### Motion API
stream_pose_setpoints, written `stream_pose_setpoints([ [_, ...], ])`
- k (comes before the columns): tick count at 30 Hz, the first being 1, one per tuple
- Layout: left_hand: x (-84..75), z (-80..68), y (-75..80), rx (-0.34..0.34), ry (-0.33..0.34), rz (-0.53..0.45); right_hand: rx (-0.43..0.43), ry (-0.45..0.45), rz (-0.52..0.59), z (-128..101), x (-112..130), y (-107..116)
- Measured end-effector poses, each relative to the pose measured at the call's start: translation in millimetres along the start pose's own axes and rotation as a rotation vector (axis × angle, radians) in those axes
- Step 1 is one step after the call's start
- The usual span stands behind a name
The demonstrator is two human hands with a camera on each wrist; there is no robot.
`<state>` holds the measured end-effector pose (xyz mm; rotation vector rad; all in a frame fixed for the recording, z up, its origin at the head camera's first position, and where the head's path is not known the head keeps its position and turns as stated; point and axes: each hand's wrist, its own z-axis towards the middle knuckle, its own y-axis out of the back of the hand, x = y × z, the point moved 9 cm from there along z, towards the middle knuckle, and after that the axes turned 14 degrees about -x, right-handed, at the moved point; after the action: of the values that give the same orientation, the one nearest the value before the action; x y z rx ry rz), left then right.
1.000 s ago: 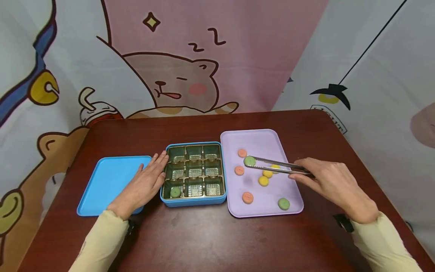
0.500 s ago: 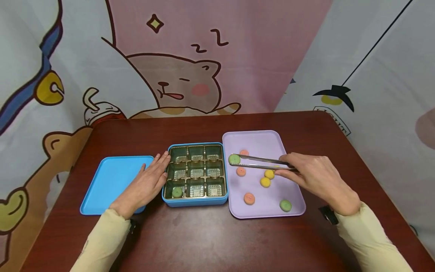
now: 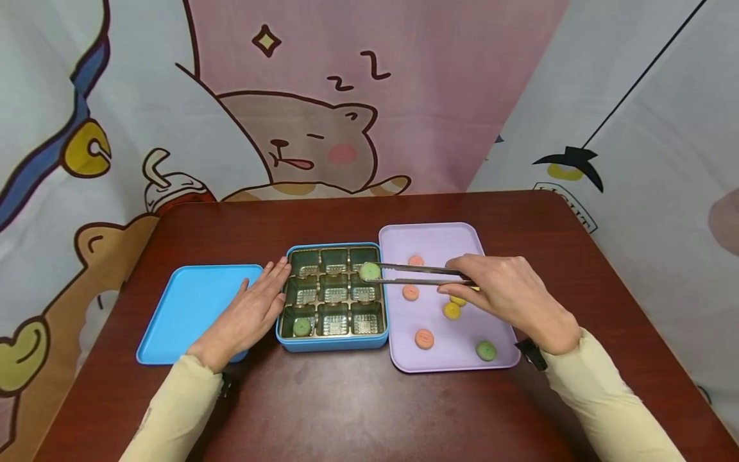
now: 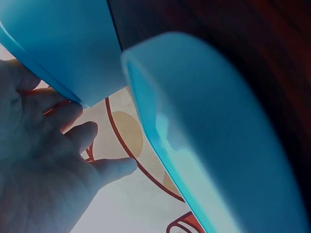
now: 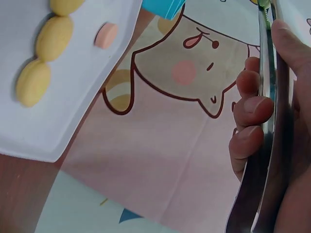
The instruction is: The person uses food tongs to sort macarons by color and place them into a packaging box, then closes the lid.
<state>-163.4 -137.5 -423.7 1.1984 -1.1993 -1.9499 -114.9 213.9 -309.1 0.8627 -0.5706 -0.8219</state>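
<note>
Left hand (image 3: 245,314) fills gap between blue lid (image 3: 196,301) and box (image 3: 331,344). Right hand (image 3: 508,298), tongs (image 3: 421,281) and green cookie (image 3: 370,271) block reach over purple tray (image 3: 439,239) into box's right column. Passable: table (image 3: 346,398) in front, between sleeves (image 3: 173,410); strip behind box; above box's middle column.

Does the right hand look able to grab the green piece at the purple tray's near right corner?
Probably not right away: the right hand holds tongs gripping another green piece over the blue box. Otherwise the way looks free, as nothing covers the corner piece on the tray.
</note>
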Motion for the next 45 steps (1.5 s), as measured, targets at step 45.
stream_pose_setpoints([
  [45, -0.6, -0.7, 0.3, -0.008, 0.001, -0.02, 0.127, 0.15, 0.07, 66.1, 58.0, -69.9],
])
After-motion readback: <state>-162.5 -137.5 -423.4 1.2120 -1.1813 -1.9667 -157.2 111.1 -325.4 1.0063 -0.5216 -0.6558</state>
